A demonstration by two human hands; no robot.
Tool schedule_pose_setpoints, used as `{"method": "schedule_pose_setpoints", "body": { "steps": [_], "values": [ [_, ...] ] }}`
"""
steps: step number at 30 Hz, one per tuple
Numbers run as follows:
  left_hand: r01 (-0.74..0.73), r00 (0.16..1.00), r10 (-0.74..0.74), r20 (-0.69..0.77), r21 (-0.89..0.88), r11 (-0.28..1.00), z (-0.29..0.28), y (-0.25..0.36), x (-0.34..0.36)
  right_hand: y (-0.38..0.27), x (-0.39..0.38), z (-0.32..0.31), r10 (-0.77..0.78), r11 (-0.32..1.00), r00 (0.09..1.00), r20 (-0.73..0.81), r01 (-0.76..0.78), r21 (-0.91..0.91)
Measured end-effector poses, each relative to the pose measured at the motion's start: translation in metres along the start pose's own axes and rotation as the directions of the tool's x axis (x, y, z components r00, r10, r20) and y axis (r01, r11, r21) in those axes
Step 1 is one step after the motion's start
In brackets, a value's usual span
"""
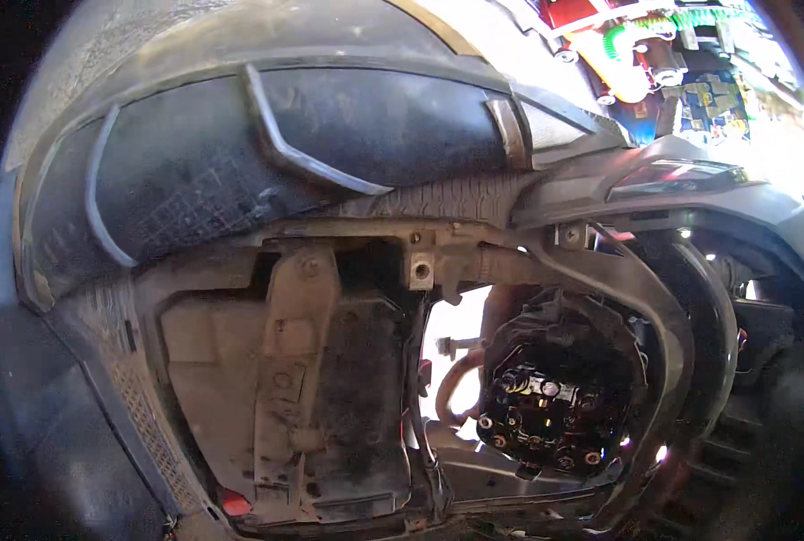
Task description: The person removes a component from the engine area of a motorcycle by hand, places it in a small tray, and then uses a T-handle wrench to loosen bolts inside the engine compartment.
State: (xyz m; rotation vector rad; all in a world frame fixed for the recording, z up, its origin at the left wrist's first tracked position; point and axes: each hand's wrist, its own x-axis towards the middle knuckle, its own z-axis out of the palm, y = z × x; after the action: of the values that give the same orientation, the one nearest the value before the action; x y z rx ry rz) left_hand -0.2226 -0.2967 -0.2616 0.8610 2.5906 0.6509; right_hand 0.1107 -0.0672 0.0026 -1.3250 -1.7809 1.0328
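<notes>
Neither of my hands shows in the head view. Filling the middle is the dusty underside frame (483, 263) of what looks like a motor vehicle. Inside an opening at the right of centre sits a dark, oily engine part (546, 424) with its metal inner parts and several bolts exposed. On the left, a grey-brown metal bracket (298, 334) runs down across a flat dark panel (361, 388). A square metal lug with a hole (422, 270) stands between the two openings. Below the bracket lies a small red piece (235, 502).
A long black padded-looking cover (185, 171) with grey strips spans the top left. At the right, a grey body panel (573, 194) carries a dark lens (677, 178). Beyond it are a green coiled hose (632, 36), red equipment (569, 11) and loose parts (713, 104).
</notes>
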Motion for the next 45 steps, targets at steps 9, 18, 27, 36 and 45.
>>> {"method": "schedule_pose_setpoints", "body": {
  "steps": [9, 18, 27, 36, 45],
  "values": [
    [-0.048, 0.999, 0.048, -0.011, -0.033, 0.998, -0.010, -0.002, 0.013, -0.001, -0.013, 0.002, -0.014, 1.000, 1.000, -0.026, 0.014, -0.020],
    [-0.137, 0.988, 0.126, -0.088, -0.130, 0.982, -0.032, -0.014, 0.013, -0.018, -0.069, 0.007, -0.069, 0.997, 0.997, -0.042, 0.068, -0.030],
    [-0.251, 0.961, 0.197, -0.195, -0.308, 0.918, -0.080, -0.006, 0.019, -0.049, -0.181, -0.013, -0.078, 0.994, 0.934, -0.350, 0.044, -0.103],
    [-0.409, 0.911, 0.284, -0.300, -0.555, 0.725, -0.154, 0.060, -0.018, -0.102, -0.216, -0.121, 0.249, 0.684, 0.823, -0.510, -0.522, -0.509],
    [-0.247, 0.729, 0.681, -0.071, -0.955, 0.164, -0.159, 0.282, 0.008, -0.038, -0.216, -0.145, 0.635, 0.617, 0.714, -0.296, -0.699, -0.362]
  ]
}}
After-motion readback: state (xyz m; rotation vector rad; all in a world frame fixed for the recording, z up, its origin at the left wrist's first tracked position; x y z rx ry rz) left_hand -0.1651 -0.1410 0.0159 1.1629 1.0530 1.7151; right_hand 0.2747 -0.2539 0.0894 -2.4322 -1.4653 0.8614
